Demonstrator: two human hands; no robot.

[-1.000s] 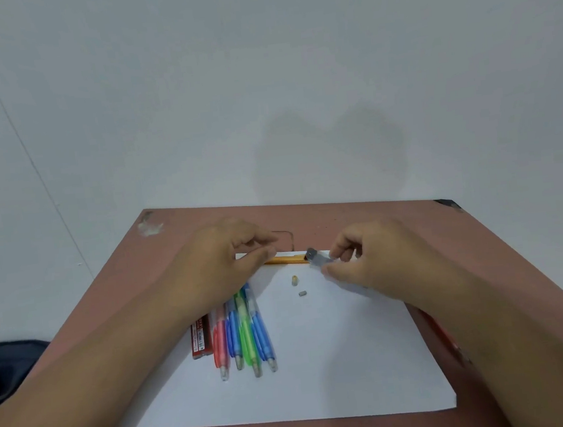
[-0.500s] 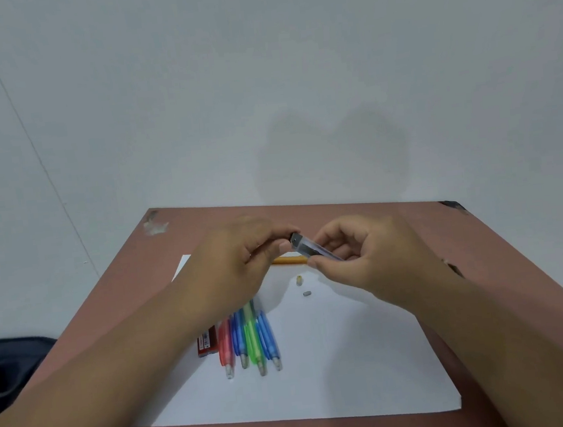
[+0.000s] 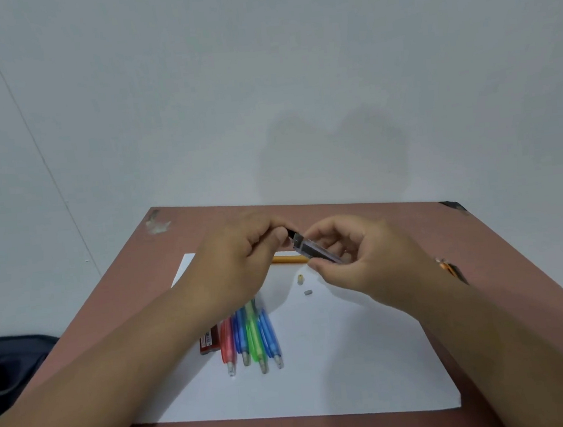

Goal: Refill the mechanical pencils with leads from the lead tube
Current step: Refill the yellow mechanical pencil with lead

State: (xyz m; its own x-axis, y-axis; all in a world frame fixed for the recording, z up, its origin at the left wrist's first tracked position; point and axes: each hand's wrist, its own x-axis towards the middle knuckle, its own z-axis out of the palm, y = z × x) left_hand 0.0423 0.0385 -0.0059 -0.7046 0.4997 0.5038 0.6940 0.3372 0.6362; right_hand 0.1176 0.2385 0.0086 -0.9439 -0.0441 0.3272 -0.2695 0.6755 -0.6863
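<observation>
Clear-plastic lead tube (image 3: 316, 252) held above the white paper (image 3: 339, 362): your right hand (image 3: 357, 261) grips its body while your left hand (image 3: 239, 258) pinches what looks like its dark cap; coloured mechanical pencils (image 3: 250, 333) lie below.

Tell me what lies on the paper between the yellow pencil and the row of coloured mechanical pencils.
In the head view, two small caps lie on the bare white paper between the yellow pencil and the mechanical pencils.
</observation>
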